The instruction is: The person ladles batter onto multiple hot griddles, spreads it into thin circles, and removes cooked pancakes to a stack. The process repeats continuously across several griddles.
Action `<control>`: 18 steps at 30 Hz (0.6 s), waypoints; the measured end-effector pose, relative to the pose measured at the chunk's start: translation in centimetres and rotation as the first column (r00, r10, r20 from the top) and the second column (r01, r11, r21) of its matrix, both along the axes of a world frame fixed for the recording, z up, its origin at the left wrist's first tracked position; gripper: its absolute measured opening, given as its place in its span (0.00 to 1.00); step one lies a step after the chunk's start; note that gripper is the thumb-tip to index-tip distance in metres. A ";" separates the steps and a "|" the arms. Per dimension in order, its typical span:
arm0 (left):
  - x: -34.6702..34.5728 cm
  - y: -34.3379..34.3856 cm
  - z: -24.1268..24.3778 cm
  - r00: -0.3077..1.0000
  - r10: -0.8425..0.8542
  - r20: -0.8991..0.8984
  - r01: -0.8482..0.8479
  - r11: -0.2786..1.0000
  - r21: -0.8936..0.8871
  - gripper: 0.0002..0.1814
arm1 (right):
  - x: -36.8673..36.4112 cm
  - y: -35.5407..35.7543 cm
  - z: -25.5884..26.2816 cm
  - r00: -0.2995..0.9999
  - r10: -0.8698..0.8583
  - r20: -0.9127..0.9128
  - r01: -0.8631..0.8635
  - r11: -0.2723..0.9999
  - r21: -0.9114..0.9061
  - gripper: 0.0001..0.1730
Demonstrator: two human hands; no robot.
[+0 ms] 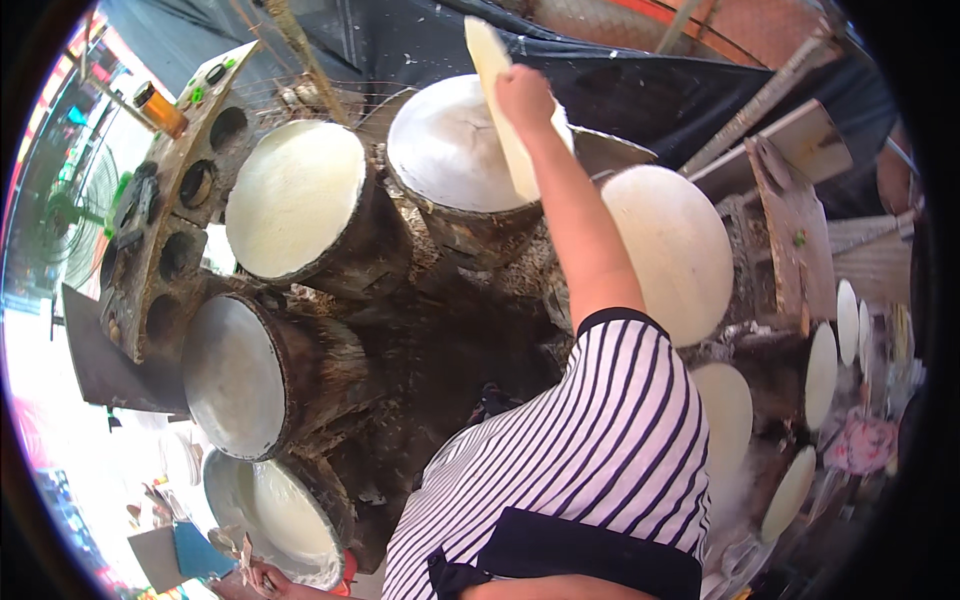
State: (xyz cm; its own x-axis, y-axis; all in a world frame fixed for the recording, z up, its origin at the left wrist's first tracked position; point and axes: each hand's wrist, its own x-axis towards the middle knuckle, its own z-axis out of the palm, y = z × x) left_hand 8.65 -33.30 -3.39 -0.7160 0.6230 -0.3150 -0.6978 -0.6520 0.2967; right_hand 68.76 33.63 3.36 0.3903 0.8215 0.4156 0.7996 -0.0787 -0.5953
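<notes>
At the top, my right hand (pixel 525 97) grips a large, thin, pale flatbread (pixel 499 97) by its edge, tilted over a whitish round griddle (pixel 442 142) on a drum-like stove. Pale flat rounds lie on the griddles on either side, one at left (pixel 296 199) and one at right (pixel 667 255). Farther down the left side is a bare grey griddle (pixel 234 375). Near the bottom left edge, my left hand (pixel 266 581) holds a small utensil (pixel 246 559), its kind unclear, beside a metal basin (pixel 214 491) of pale batter or dough.
Hollow blocks (pixel 180 255) carry a plank (pixel 161 225) with a jar (pixel 160 111) at left. More pale rounds (pixel 821 375) stand at right, near another board (pixel 795 232). Steam or smoke rises at lower right. Dark sheeting (pixel 637 90) hangs behind the stoves.
</notes>
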 end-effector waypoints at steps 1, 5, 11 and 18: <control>-0.6 0.3 -0.5 1.000 -0.017 0.007 0.017 1.000 -0.002 0.18 | 1.9 -1.2 1.5 0.999 -0.043 -0.022 0.044 0.996 0.082 0.15; -3.3 1.4 -1.8 0.993 -0.115 -0.002 0.114 0.993 -0.013 0.17 | 8.8 -9.3 4.8 0.967 -0.228 -0.117 0.253 0.917 0.307 0.16; -8.3 0.7 -8.6 0.933 -0.355 0.050 0.359 0.920 -0.156 0.15 | 18.6 -32.2 5.9 0.856 -0.390 -0.340 0.514 0.717 0.472 0.15; -11.8 -3.7 -11.7 0.775 -0.630 0.045 0.560 0.652 -0.511 0.13 | 23.2 -75.4 1.8 0.695 -0.016 -0.719 0.586 0.592 0.553 0.14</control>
State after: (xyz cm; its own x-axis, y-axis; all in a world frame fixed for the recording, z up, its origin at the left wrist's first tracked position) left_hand -3.13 -37.03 -15.08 -0.2988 0.7246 -0.6210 -0.8191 0.1392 0.5565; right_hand 92.00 -41.76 5.16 0.9258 0.1453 0.3489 0.2616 0.4200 -0.8690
